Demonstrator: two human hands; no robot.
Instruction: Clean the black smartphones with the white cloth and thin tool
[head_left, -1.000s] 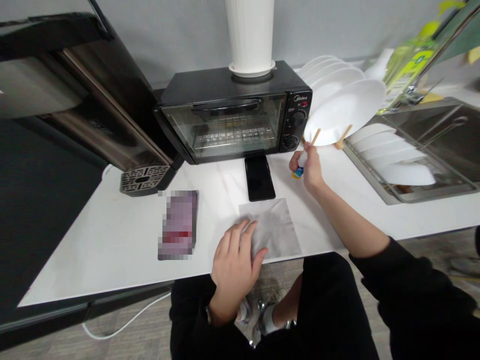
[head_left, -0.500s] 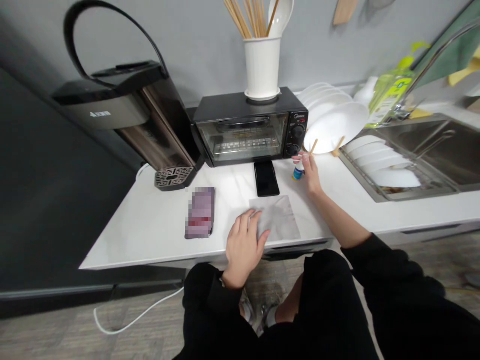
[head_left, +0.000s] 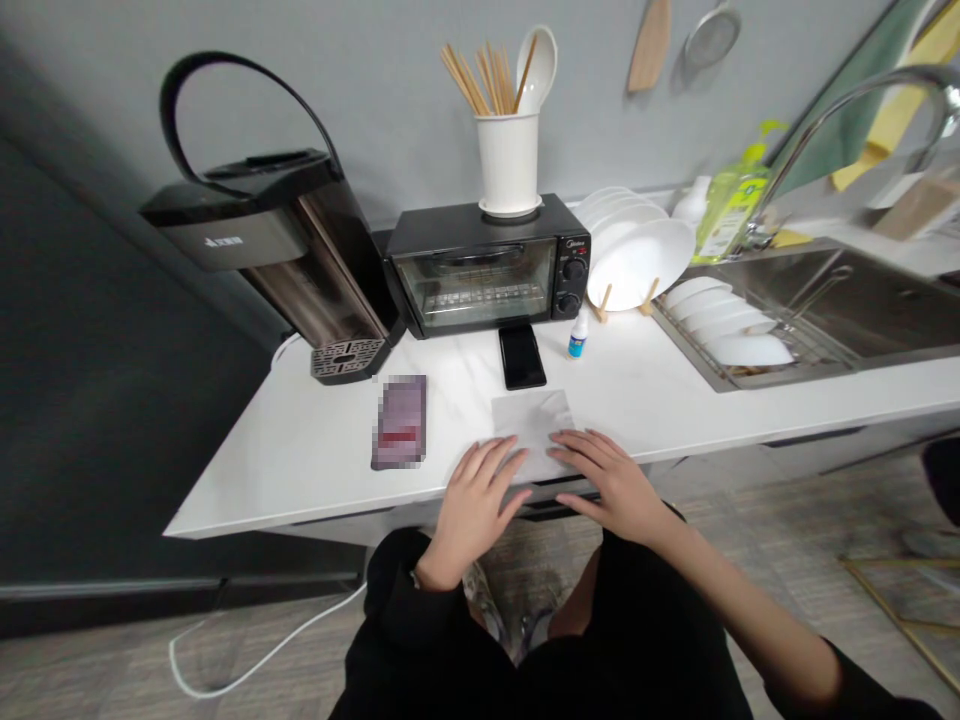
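A thin, translucent greyish sheet [head_left: 532, 415] lies flat near the front edge of the counter. My left hand [head_left: 474, 505] rests at its left side, fingers stretched out and holding nothing. At the sheet's right side my right hand [head_left: 607, 480] is also open, its fingertips over the sheet. Behind the sheet lies a black smartphone [head_left: 522, 357], screen up. A small white bottle with a blue label [head_left: 577, 336] stands upright to the phone's right, apart from both hands. On the left is a flat purple item [head_left: 401, 422], partly blurred out by pixels.
A black toaster oven [head_left: 480, 285] carries a white cup [head_left: 508, 160] of chopsticks and a spoon. A water dispenser [head_left: 307, 270] stands left. To the right are racked white plates [head_left: 637, 265], a green soap bottle [head_left: 731, 210] and a steel sink [head_left: 892, 310] holding bowls.
My right hand has let go of the small bottle, leaving it standing on the counter, and has come down to the sheet's right side. My left hand stays near the sheet's left. The view has shifted.
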